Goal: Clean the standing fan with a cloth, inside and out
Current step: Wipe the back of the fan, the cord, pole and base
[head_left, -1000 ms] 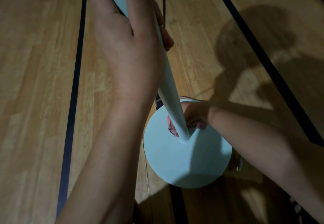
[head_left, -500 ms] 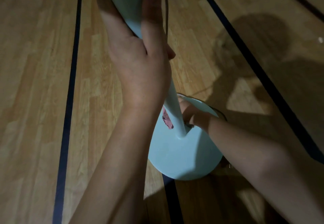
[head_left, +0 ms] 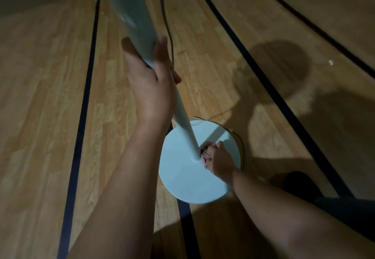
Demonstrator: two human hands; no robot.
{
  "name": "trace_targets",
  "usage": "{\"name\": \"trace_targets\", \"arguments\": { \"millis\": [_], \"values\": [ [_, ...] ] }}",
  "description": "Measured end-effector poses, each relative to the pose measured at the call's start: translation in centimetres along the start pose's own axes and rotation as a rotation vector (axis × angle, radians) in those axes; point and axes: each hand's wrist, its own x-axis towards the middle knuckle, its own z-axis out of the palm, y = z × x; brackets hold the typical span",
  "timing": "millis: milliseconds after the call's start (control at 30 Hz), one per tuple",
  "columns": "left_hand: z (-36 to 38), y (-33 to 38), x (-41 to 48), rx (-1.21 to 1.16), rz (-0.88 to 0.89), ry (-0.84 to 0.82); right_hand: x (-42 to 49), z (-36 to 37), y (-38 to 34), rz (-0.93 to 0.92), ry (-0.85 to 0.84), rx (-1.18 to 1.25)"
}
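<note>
left hand (head_left: 151, 88) grips pole (head_left: 129, 15); right hand (head_left: 220, 160) presses cloth (head_left: 204, 159).

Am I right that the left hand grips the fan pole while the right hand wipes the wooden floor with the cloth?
Not quite. In the head view the right hand presses the cloth at the foot of the fan pole, on the round base, not the floor. The left hand does grip the pole.
</note>
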Motion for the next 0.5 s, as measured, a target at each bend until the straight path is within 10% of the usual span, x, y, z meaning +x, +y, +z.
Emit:
{"name": "trace_targets", "arguments": {
  "millis": [433, 500],
  "values": [
    [-2.5, 1.5, -1.1, -0.014, -0.043, -0.086, -6.4, 3.3, 0.3, -0.135, -0.285, -0.137],
    [-3.2, 1.6, -1.5, -0.012, -0.036, -0.082, -7.0, 3.3, -0.2, -0.089, -0.204, 0.126]
  ]
}}
